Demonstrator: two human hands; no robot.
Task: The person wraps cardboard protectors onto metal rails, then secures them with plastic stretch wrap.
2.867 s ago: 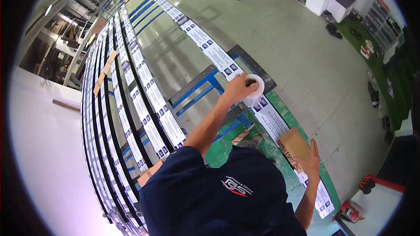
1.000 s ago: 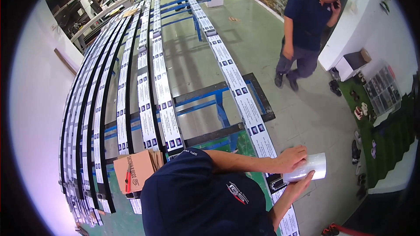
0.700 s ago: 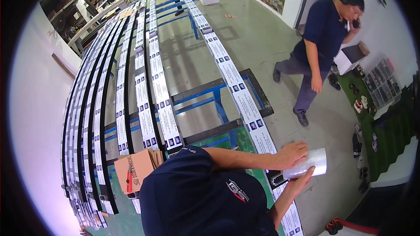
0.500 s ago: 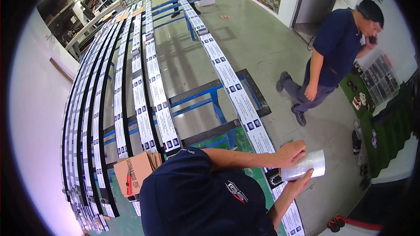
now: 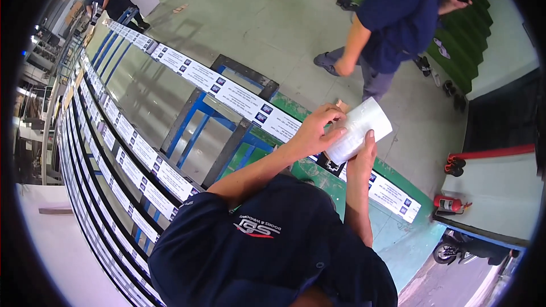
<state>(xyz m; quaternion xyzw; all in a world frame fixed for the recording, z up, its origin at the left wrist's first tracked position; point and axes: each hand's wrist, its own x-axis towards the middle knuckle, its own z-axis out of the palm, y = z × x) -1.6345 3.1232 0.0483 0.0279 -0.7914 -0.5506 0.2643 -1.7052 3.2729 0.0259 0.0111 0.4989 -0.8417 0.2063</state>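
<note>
A wide roll of clear plastic film [image 5: 364, 128] is held tilted above a long profile [image 5: 236, 99] wrapped in white printed film. My right hand [image 5: 362, 158] grips the roll from the near side, its thumb lying along the film. At the roll's left side, my left hand [image 5: 319, 131] has bent fingers and thumb pressed against the film. Whether a loose edge is pinched there is too small to make out. Beneath the roll, a dark fitting [image 5: 331, 165] shows on the profile, partly covered by the hands and roll.
Blue and black steel racks [image 5: 196, 116] support the profile. Several more wrapped profiles [image 5: 145, 159] lie side by side at the left. A co-worker [image 5: 392, 17] stands just beyond the roll; another person [image 5: 111, 3] is at the far end. A fire extinguisher [image 5: 449, 203] stands right.
My view has swung to the right. Both hands have moved with the roll, now more tilted; my left fingers have spread somewhat on its side. The nearby co-worker appears closer.
</note>
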